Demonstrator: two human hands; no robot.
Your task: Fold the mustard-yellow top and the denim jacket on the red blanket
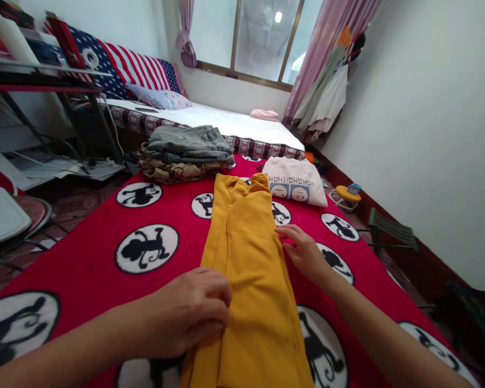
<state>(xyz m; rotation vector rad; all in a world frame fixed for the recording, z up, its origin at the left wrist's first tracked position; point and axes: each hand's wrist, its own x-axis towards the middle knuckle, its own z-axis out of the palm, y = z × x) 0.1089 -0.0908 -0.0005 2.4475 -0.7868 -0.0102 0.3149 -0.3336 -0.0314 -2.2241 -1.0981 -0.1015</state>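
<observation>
Mustard-yellow trousers (250, 258), folded lengthwise into a long strip, lie on a red blanket (92, 264) with round monkey prints. The gathered end points away from me; the near end runs out of the picture. At the left edge of the cloth, my left hand (186, 312) has its fingers curled on the fabric, with the fingertips partly hidden. My right hand (303, 250) touches the right edge further up, its fingers stretched out and slightly apart.
Beyond the trousers sit a stack of folded clothes (186, 151) and, to the right, a folded pale top (295, 180). A white-covered bed (226, 116) stands at the back. On the right are a small yellow stool (347, 194) and a dark folding seat (392, 229).
</observation>
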